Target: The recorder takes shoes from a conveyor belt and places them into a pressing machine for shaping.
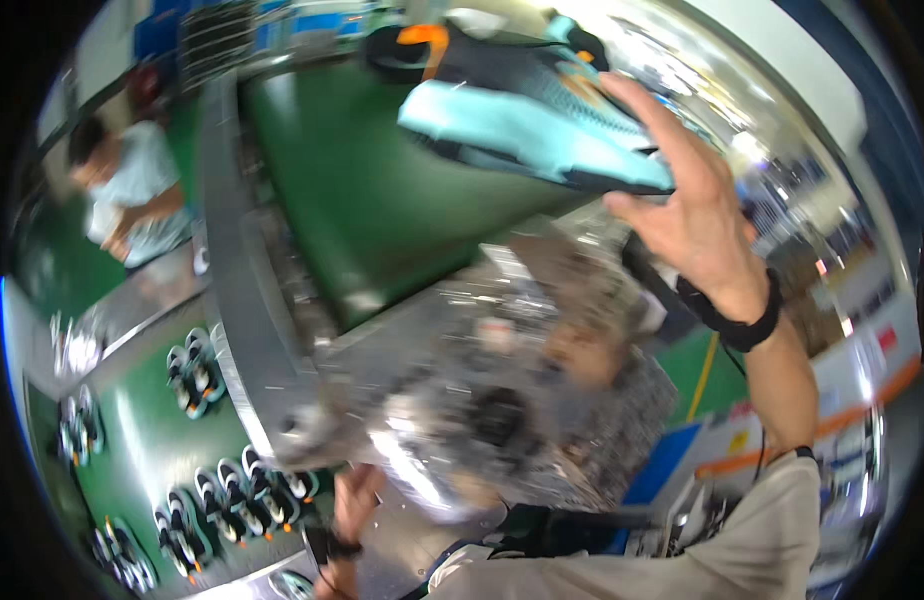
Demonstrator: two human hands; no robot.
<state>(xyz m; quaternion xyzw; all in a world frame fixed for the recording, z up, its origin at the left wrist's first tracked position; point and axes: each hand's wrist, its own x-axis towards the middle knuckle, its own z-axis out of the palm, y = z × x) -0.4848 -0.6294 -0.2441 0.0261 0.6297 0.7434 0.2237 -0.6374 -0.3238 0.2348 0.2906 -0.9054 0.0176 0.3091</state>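
Observation:
My right hand (697, 205) is raised at the upper right, a black band on its wrist. Its thumb and fingers grip one end of a sports shoe (522, 125), held sideways in the air. The shoe has a thick turquoise sole, a dark upper and an orange strip near its far end. Behind it shows another black and turquoise part (577, 40), perhaps a second shoe. Low down, my left hand (357, 500) is by the near edge of the metal worktable (382, 345); motion blur hides how its fingers lie.
Blurred clear plastic wrapping (502, 290) and brown paper-like material (582, 350) cover much of the worktable. A long grey rail (237, 250) runs along its left. Beyond it, several pairs of shoes (232, 495) stand on a green surface (132, 400). Another person (142, 195) works at the far left.

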